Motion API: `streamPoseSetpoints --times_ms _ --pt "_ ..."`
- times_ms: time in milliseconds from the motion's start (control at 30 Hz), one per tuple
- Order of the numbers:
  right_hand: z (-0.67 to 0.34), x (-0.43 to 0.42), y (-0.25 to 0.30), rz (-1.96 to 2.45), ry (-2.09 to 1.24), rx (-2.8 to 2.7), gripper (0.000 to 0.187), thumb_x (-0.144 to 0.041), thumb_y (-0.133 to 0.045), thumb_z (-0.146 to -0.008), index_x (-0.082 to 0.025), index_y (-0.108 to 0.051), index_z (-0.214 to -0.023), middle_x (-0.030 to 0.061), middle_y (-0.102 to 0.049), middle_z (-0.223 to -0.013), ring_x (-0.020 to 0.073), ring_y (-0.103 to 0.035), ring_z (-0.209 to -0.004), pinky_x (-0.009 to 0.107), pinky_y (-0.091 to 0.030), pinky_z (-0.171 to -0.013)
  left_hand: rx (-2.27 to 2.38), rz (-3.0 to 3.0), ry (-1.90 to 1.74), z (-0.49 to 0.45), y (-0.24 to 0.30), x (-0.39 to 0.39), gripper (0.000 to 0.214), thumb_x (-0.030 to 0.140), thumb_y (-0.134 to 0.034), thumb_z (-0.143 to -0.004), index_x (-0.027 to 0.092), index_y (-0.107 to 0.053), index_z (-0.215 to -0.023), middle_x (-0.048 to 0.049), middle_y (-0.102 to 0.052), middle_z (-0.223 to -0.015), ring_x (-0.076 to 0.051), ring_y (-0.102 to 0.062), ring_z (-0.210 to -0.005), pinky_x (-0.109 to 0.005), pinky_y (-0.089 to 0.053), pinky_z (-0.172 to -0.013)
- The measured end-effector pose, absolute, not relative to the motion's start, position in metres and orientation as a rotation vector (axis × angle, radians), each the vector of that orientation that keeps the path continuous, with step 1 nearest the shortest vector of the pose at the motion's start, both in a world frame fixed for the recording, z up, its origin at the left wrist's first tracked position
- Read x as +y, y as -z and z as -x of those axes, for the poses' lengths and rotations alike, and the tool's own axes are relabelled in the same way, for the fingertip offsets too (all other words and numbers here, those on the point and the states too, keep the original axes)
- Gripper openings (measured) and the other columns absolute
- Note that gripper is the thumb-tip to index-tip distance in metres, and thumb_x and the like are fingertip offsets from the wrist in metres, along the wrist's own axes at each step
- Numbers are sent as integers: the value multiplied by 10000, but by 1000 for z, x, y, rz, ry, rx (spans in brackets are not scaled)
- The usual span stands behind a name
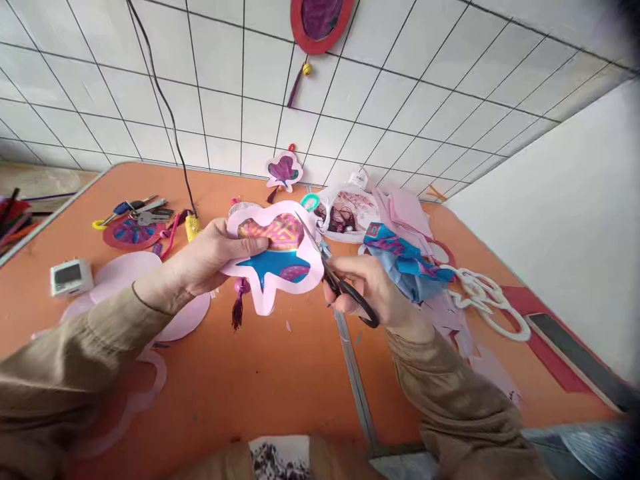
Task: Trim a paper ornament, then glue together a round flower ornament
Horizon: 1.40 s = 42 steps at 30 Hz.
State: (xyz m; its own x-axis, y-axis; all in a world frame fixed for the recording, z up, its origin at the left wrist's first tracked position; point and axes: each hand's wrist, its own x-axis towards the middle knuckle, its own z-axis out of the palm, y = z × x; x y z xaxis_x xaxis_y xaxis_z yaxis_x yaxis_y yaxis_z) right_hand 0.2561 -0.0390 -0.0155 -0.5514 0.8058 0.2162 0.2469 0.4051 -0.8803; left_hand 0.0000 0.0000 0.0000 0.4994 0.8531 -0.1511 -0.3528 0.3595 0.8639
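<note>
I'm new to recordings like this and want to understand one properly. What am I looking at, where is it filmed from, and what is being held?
There is no machine here: these are a person's own two bare hands. The single picture comes from a camera worn on the head, looking forward and down. The left hand holds a pink-edged cutout with a patterned and blue middle. The right hand holds scissors, their blades at the cutout's right side. On the orange table lie keys, a small white device, blue patterned cloth and looped white cord. Behind stands a white tiled wall.
</note>
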Motion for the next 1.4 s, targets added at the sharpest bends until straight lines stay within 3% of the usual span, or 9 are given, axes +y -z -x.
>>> streamPoseSetpoints --times_ms 333,767,1067,1200,1400 --pt "-256 -40 13 894 -1153 -1982 492 -641 -693 -789 -157 -651 -865 -4 -576 -625 107 -501 -546 251 -397 -503 667 -858 -927 -2 19 3 283 220 -933 -602 131 -804 -837 -86 -795 -810 -226 -766 -709 -275 -657 -655" --pt "-254 -43 10 947 -1175 -1970 463 -621 -695 -786 -167 -640 -858 -4 -572 -633 113 -495 -556 262 -392 -511 654 -867 -873 1 8 3 224 195 -930 -603 125 -804 -775 -84 -790 -778 -209 -757 -684 -245 -651 -624" --pt "-253 -49 0 991 -1319 -1883 659 -766 -668 -723 -153 -627 -960 15 -589 -683 129 -531 -596 275 -430 -544 663 -911 -943 5 3 6 224 209 -947 -560 154 -797 -716 -46 -756 -687 -177 -723 -591 -228 -633 -569" --pt "-258 -43 10 929 -1285 -1857 587 -689 -680 -780 -153 -634 -1016 12 -583 -687 132 -548 -596 277 -449 -550 681 -932 -934 8 5 8 234 236 -948 -564 156 -786 -712 -33 -711 -604 -162 -684 -512 -221 -597 -485" --pt "-254 -40 17 875 -1226 -1765 495 -598 -682 -833 -167 -635 -1073 29 -611 -766 151 -614 -666 288 -502 -598 667 -978 -939 6 8 8 218 258 -925 -611 130 -777 -707 -72 -742 -664 -171 -681 -528 -221 -558 -439"
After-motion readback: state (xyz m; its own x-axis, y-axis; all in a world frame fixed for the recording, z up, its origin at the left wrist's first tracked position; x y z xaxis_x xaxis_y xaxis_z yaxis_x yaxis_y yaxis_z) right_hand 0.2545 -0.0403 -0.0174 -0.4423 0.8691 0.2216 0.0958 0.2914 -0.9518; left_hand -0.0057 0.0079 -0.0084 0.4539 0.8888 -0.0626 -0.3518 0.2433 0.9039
